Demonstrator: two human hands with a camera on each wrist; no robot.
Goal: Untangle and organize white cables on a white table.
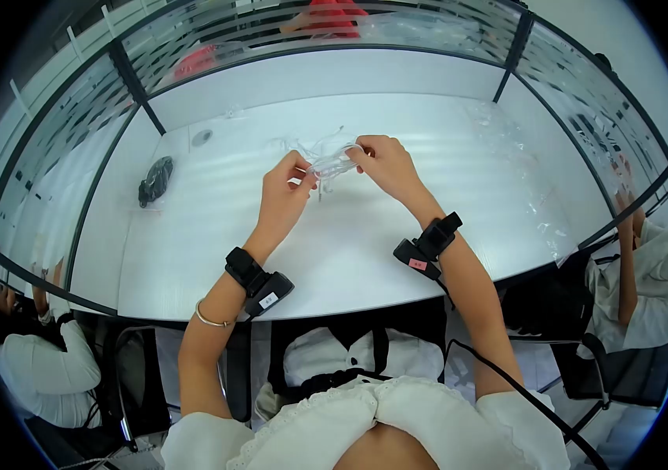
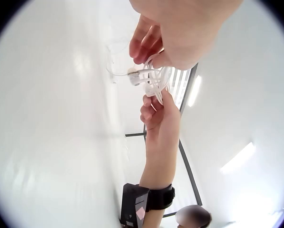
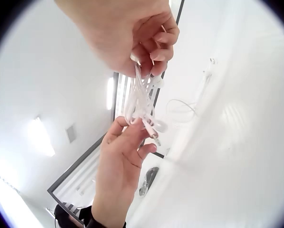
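Both hands hold a coiled bundle of white wired earphones (image 1: 332, 164) above the white table. My left hand (image 1: 283, 192) pinches the bundle's left end between thumb and fingers. At the opposite end, the thumb and fingertips of my right hand (image 1: 387, 163) grip the gathered cable. White earbuds (image 2: 134, 78) dangle beside the loops in the left wrist view. A metal-tipped plug (image 3: 154, 136) sticks out by the left fingertips in the right wrist view. Part of the bundle is hidden behind the fingers.
A black bundle (image 1: 157, 180) in clear plastic lies at the table's left. Behind the hands is more thin white cable (image 1: 308, 146). Clear plastic film (image 1: 541, 192) lies along the right side. Low white panels with glass tops border the table (image 1: 397, 258); people sit at both sides.
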